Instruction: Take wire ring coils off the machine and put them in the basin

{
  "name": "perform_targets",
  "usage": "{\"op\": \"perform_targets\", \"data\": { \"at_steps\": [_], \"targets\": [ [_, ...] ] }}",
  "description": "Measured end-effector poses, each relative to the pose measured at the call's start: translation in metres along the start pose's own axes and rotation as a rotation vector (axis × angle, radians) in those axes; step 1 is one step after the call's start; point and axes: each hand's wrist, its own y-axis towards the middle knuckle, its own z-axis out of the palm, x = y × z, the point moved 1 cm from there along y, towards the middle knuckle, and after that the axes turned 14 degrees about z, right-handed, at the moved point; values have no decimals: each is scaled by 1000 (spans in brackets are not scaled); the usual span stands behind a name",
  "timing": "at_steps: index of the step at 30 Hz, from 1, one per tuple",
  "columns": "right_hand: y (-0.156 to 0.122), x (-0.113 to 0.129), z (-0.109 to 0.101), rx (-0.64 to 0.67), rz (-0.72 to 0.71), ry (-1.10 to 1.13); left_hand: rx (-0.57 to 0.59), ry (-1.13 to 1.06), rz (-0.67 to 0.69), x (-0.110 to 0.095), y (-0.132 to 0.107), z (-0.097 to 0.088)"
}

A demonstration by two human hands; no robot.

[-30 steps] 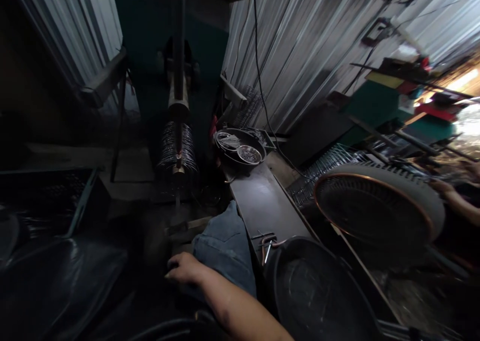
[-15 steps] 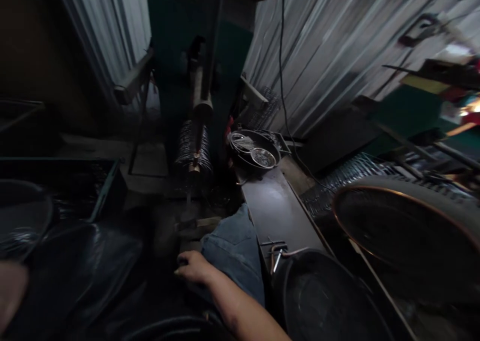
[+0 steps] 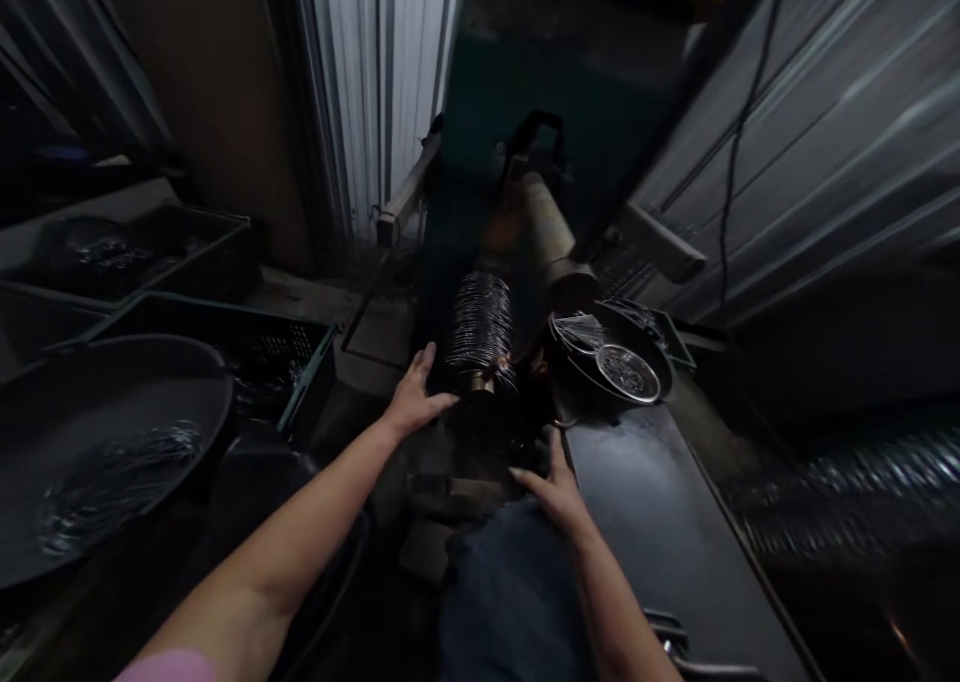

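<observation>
My left hand (image 3: 415, 395) reaches forward with its fingers stretched out, touching the left side of a stack of wire rings (image 3: 480, 327) threaded on a machine's spindle (image 3: 546, 227). My right hand (image 3: 553, 482) lies open and flat by my knee (image 3: 510, 582), at the near end of a dark metal bench (image 3: 660, 502). Neither hand holds anything.
A dark round pan (image 3: 622, 357) with wire pieces and a small metal dish stands at the bench's far end. At the left are a large black basin (image 3: 105, 442) and green crates (image 3: 247, 337). Corrugated metal walls (image 3: 825, 162) close in the right side and back.
My view swung left. My left hand came into view and reached forward to the wire rings. My right hand moved from my thigh up toward the bench end.
</observation>
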Motion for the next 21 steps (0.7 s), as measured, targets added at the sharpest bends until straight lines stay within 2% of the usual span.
{"op": "perform_targets", "data": {
  "at_steps": [2, 4, 6, 8, 11, 16, 18, 21],
  "targets": [
    [27, 15, 6, 9, 0, -22, 13, -94, 11, 16, 3, 15],
    [40, 28, 25, 19, -3, -102, 30, -212, 18, 24, 6, 20],
    [41, 37, 47, 25, 21, -214, 55, -327, 28, 26, 9, 17],
    [37, 40, 60, 10, 75, -266, 56, -385, 73, 25, 9, 11],
    [30, 41, 60, -74, 129, -248, -5, -316, 180, 16, 6, 3],
    [28, 39, 52, -332, 18, -183, -55, -66, 325, 6, -2, 4],
    [29, 36, 54, -405, 14, -135, -76, 16, 336, 8, -3, 7],
    [30, 34, 61, -385, -10, -80, -71, 12, 289, 12, -2, 10]
  ]
}}
